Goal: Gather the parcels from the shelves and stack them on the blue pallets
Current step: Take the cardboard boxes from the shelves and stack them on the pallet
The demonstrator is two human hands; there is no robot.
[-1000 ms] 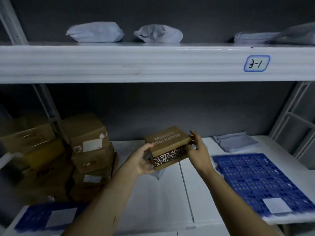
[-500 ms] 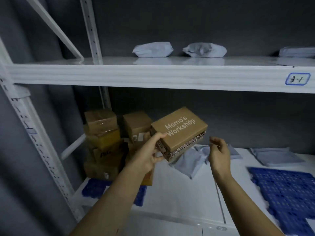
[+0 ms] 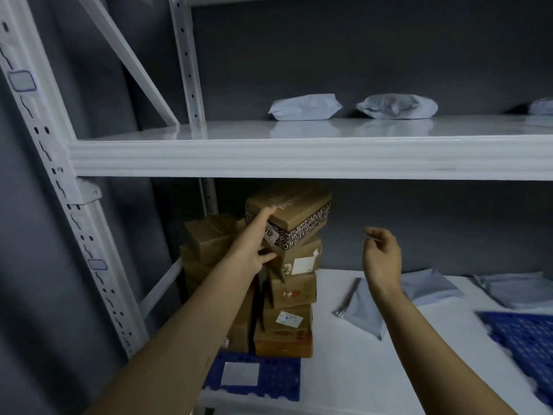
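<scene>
A brown patterned box (image 3: 294, 215) rests tilted on top of a stack of brown cardboard parcels (image 3: 288, 298). The stack stands on a blue pallet (image 3: 269, 380) at the left end of the lower shelf. My left hand (image 3: 254, 247) grips the box's near left corner, thumb on top and fingers beneath. My right hand (image 3: 381, 256) hovers to the right of the stack, fingers loosely curled and holding nothing. A second blue pallet (image 3: 529, 333) lies at the far right of the same shelf.
Grey mailer bags lie flat on the lower shelf (image 3: 363, 313) (image 3: 431, 287) (image 3: 517, 290). Two more grey bags sit on the upper shelf (image 3: 305, 106) (image 3: 396, 106). The upper shelf's front beam (image 3: 299, 158) hangs just above the stack. White rack uprights (image 3: 59, 187) stand at the left.
My left hand has carried the patterned box left and up onto the stack. My right hand has let go of it and stays apart. The view has swung left.
</scene>
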